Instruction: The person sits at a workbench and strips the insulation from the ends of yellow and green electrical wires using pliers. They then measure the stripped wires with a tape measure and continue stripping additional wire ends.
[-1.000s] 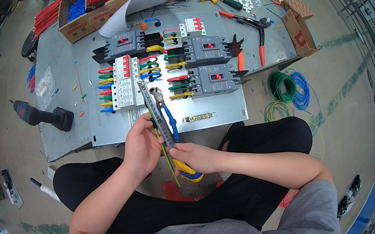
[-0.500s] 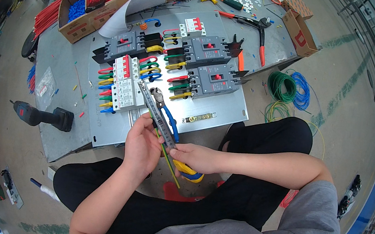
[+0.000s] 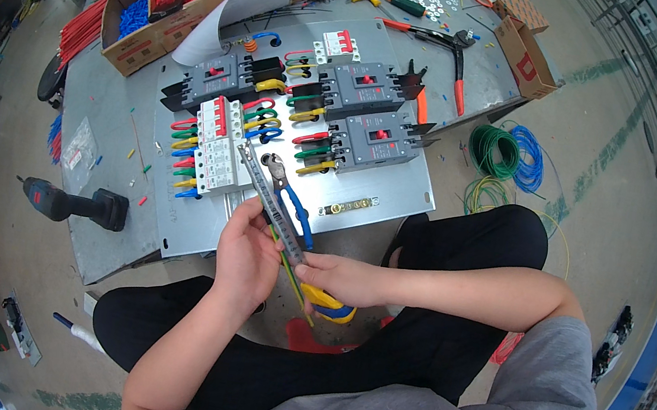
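My left hand (image 3: 247, 259) is closed around a thin green-and-yellow wire (image 3: 289, 271), pinched beside the measuring blade. My right hand (image 3: 342, 279) grips a tape measure (image 3: 333, 307) with a yellow and blue case, partly hidden beneath the hand. Its metal blade (image 3: 270, 198) runs out up and to the left, over the edge of a metal mounting plate (image 3: 384, 188). Blue-handled cable cutters (image 3: 291, 197) lie on the plate just right of the blade. Left of the blade stands a row of white breakers (image 3: 221, 149) with coloured wire ends.
Grey circuit breakers (image 3: 375, 139) with coloured wire loops sit on the plate. A cordless drill (image 3: 74, 203) lies at the table's left. Behind, a divided cardboard box (image 3: 134, 61) holds coloured caps. Red-handled pliers (image 3: 460, 79) lie far right. Wire coils (image 3: 495, 153) rest on the floor.
The wire's lower end has drawn slightly up and left along the blade, and the blade has shifted a little left. Both hands keep nearly the same place.
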A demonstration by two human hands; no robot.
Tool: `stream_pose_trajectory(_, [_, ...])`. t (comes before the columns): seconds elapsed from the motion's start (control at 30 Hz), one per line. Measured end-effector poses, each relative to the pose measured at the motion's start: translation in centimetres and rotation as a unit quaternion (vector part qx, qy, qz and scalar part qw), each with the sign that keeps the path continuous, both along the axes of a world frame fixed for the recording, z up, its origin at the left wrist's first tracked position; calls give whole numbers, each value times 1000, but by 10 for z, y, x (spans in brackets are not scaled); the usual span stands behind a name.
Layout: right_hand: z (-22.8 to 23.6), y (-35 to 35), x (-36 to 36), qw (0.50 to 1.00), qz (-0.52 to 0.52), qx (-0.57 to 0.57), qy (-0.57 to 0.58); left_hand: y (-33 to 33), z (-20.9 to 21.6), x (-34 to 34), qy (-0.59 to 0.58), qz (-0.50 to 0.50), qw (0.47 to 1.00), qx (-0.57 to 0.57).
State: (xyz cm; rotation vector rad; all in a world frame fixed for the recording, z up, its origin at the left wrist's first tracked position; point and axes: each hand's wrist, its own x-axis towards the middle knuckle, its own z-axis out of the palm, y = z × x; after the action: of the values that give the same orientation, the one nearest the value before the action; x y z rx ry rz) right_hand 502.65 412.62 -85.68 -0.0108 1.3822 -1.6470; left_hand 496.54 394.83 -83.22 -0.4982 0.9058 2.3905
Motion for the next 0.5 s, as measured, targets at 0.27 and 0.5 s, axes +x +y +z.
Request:
stream_pose_trajectory(0.27, [9, 3, 0, 997, 30, -11, -69, 8, 16, 2, -36, -3, 999, -23])
stream_pose_trajectory(0.5, [6, 2, 0, 997, 41, -5, -68, 4, 7, 2, -38, 1, 999, -12])
